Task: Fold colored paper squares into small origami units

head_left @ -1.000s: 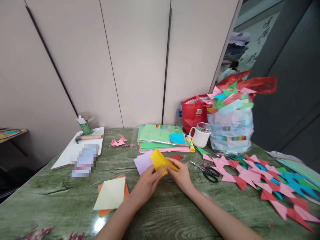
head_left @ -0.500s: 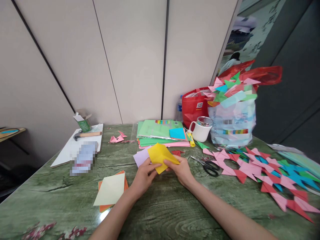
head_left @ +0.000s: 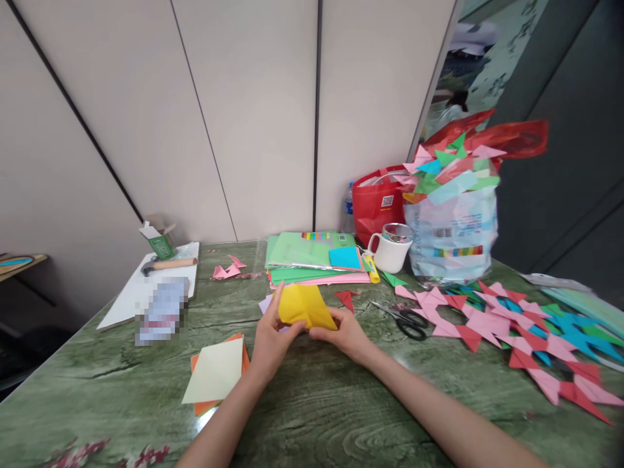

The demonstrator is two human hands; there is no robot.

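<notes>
Both hands pinched the yellow paper point(head_left: 305, 306) just above the green counter point(head_left: 312, 403): left hand point(head_left: 270, 341) at its left edge, right hand point(head_left: 341, 331) at the lower right corner. A fold seemed under way (lilac sheet point(head_left: 266, 303) beneath); creasing next would call for aligned edges.

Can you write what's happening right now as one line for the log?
left hand: holds yellow paper | right hand: pinches its lower edge | under it: lilac sheet | right of hands: scissors
</notes>
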